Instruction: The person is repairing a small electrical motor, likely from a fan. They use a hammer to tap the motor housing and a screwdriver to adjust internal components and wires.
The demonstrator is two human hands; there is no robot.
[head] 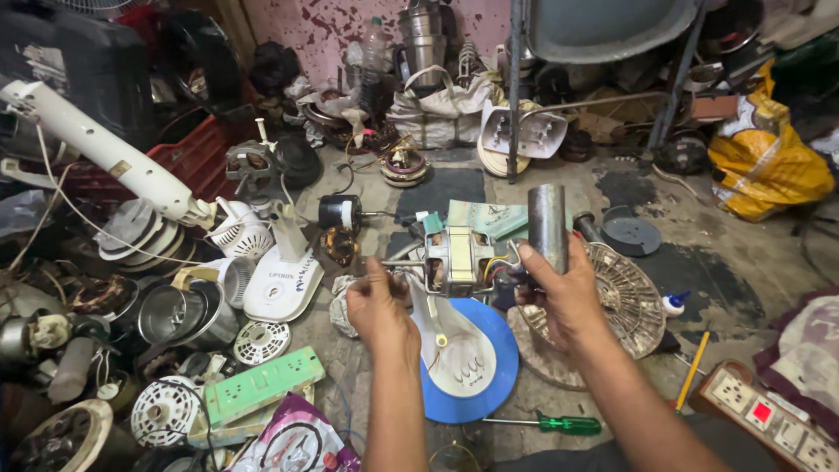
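- Left hand point(377, 308) pinching shaft of bare metal fan motor with copper windings point(457, 260), held above blue round fan base point(491, 376).
- Right hand point(564, 293) closed around grey metal tube point(547, 225), steadying motor.

Single view only: camera sat on my head, faced down and forward, close over my hands point(384, 306), floor point(699, 236) clutter stretched to far wall point(306, 26).

A grey, stained concrete floor point(699, 253) lies under even light. Behind it stands a pink wall point(306, 22) with flaking dark patches; a grey metal post point(515, 87) rises near that wall.
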